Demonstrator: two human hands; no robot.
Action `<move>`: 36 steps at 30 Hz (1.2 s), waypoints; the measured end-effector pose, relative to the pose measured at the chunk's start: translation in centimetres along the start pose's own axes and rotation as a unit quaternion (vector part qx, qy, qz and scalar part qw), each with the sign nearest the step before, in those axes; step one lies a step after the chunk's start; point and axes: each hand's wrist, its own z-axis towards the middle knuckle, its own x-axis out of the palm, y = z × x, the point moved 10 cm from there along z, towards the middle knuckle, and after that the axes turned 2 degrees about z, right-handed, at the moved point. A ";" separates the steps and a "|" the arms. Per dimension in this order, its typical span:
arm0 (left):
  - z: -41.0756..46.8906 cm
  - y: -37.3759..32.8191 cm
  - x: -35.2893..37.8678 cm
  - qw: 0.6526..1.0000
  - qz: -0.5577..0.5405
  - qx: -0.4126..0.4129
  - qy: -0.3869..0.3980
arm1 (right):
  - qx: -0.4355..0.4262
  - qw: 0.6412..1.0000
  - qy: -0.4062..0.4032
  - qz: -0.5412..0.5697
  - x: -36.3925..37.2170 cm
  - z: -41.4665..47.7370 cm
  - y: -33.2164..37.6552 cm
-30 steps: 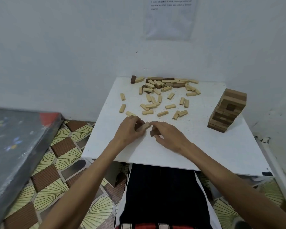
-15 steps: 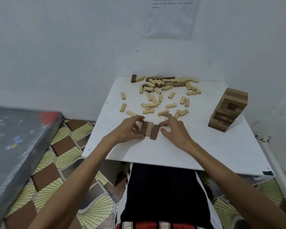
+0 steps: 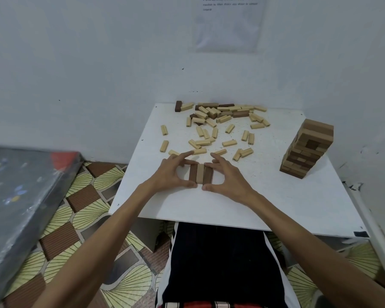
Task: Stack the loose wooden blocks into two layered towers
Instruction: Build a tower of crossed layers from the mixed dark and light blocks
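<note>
Three dark and pale wooden blocks (image 3: 200,174), askew moments ago, are now pinched square between left hand (image 3: 171,174) and right hand (image 3: 227,178), apparently founding the second tower.

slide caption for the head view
Base layer: left hand and right hand hold three blocks side by side; tower at right.

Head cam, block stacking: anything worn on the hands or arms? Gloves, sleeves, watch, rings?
Nothing worn that shows. Left hand and right hand are bare: no gloves, rings or tape. Left forearm and right forearm are bare to the frame edge: no sleeves, watch or bands.
</note>
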 end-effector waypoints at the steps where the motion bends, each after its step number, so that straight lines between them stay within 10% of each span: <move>1: 0.0 0.1 0.0 1.000 -0.007 0.001 -0.008 | -0.002 1.000 -0.003 0.008 -0.1 0.2 0.0; 36: 1.9 -4.8 -2.3 0.994 -0.091 0.034 -0.044 | -0.045 0.998 -0.028 -0.020 -5.4 1.3 2.5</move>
